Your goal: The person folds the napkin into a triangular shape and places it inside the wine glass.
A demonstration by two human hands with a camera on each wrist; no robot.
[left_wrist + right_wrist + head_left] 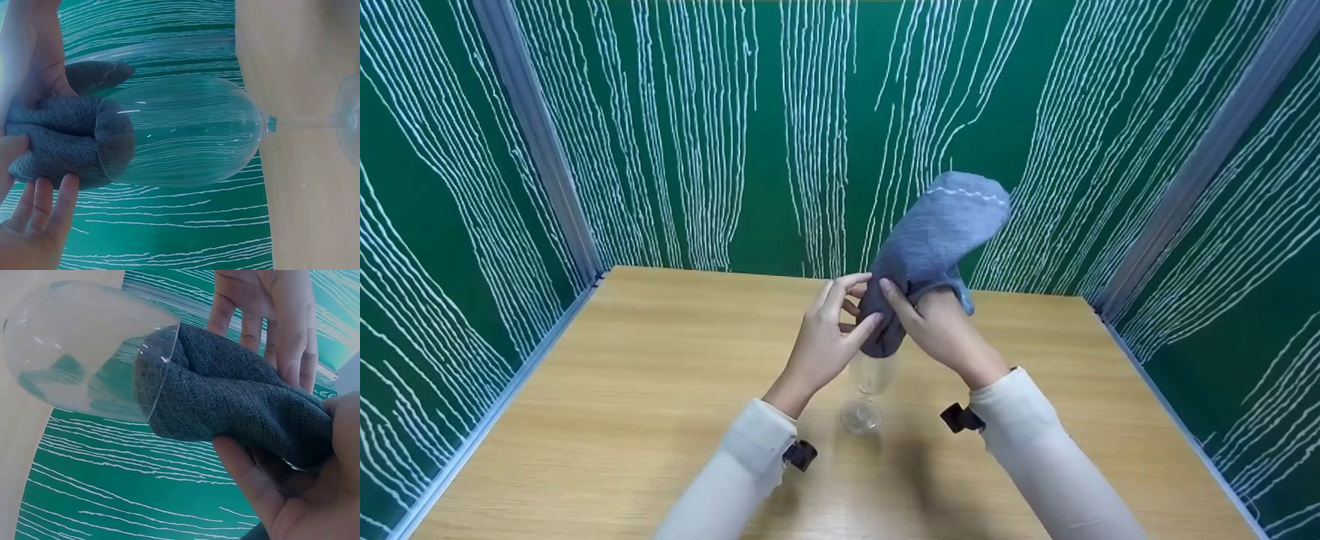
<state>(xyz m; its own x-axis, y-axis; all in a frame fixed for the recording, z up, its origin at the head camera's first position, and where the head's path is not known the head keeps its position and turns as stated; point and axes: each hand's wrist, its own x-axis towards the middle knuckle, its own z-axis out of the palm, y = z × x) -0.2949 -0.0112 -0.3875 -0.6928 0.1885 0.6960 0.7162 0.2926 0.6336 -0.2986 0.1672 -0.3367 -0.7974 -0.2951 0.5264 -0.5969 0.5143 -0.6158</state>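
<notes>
A stemmed wine glass point(874, 376) stands upright on the table. One end of a grey-blue cloth point(941, 225) is tucked a short way inside its rim, as the left wrist view shows with the clear bowl point(197, 135) beyond. Thumb and curled fingers of my left hand point(831, 330) hold the cloth's lower part from the left, just above the rim. From the right, my right hand point(943, 326) grips the bunched cloth, thumb on its front; a fold hides several of its fingers. The cloth's wide upper end, with a white stitched line, leans up and right.
The wooden table point(660, 390) spreads around the glass. Green panels point(769, 150) with white wavy lines rise at the back and both sides, joined by grey corner posts point(536, 135). Small black devices point(801, 454) sit at both wrists.
</notes>
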